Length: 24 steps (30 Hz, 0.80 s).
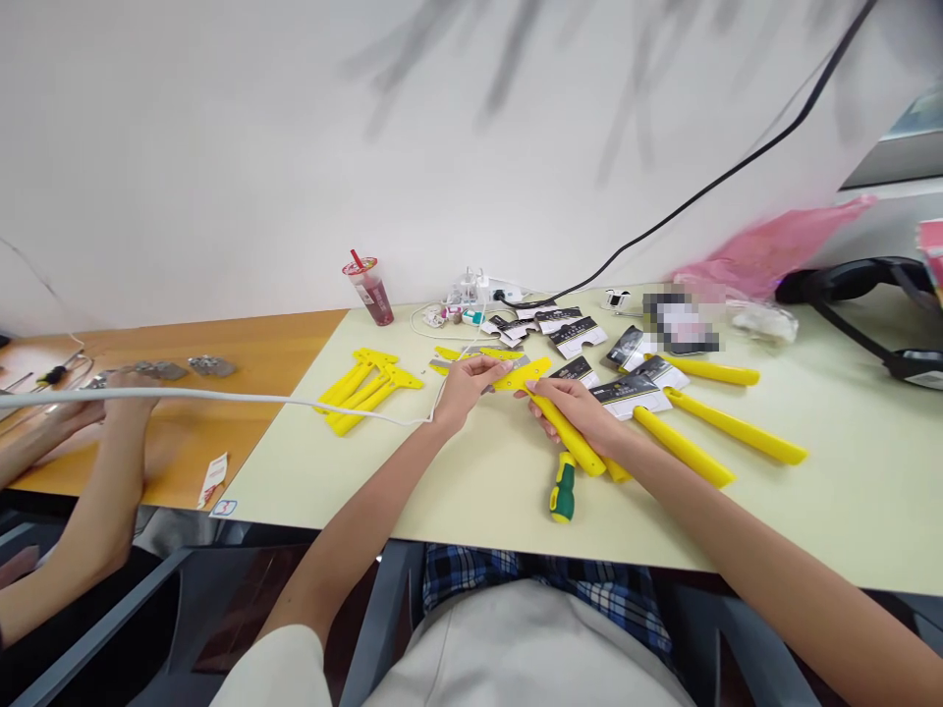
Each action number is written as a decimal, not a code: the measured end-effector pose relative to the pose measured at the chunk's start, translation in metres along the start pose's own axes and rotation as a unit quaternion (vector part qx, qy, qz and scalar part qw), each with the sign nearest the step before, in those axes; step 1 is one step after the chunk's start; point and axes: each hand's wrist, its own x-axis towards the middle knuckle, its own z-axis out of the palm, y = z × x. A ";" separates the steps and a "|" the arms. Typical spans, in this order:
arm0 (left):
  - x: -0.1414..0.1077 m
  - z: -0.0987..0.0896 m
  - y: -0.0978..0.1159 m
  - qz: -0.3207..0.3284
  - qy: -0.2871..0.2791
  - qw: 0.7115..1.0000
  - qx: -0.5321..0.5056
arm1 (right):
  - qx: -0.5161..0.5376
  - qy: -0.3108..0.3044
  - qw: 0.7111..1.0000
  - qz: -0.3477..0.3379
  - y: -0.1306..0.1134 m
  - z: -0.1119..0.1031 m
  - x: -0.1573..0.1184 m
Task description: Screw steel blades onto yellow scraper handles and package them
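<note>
Both hands hold a yellow T-shaped scraper [566,432] above the table. My right hand [582,405] is closed around its handle near the head, the handle's end pointing down toward me. My left hand [466,388] pinches the left end of the scraper's head, beside a grey blade edge; the fingertips partly cover it. Behind my hands lie yellow head plates with grey blades [447,355]. Just below my right hand, a green and yellow screwdriver [563,489] lies on the table. Part of another yellow handle shows under my right wrist.
Several yellow T-shaped handles [360,388] lie left. Carded yellow scrapers [689,447] and black-and-white cards [577,337] lie right and behind. A drink cup [372,293], power strip [505,290] and black headset [884,314] stand farther back. At left, a co-worker's hands [125,388] handle metal pieces.
</note>
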 end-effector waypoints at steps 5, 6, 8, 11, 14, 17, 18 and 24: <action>-0.005 0.005 0.000 -0.012 -0.020 1.000 -0.013 | -0.040 -0.009 0.999 0.001 0.000 0.001 -0.002; -0.006 0.006 0.000 -0.010 -0.024 1.000 -0.011 | -0.046 -0.014 0.999 0.002 0.001 0.001 -0.002; -0.007 0.008 0.000 -0.003 -0.029 0.999 -0.014 | -0.054 -0.023 0.998 0.003 0.003 0.000 -0.002; -0.008 0.009 -0.001 0.005 -0.036 0.999 -0.029 | -0.059 -0.032 0.998 0.004 0.005 -0.001 -0.002; -0.008 0.010 -0.001 -0.005 -0.041 0.998 -0.043 | -0.063 -0.033 0.997 0.003 0.006 -0.001 -0.002; -0.009 0.010 -0.001 -0.028 -0.051 0.996 -0.070 | -0.067 -0.034 0.997 0.000 0.006 0.000 -0.002; -0.010 0.011 -0.001 -0.033 -0.055 0.995 -0.077 | -0.067 -0.035 0.997 -0.001 0.006 0.000 -0.002; -0.011 0.013 0.002 -0.032 -0.061 0.993 -0.094 | -0.052 -0.014 0.998 -0.026 0.003 0.003 -0.004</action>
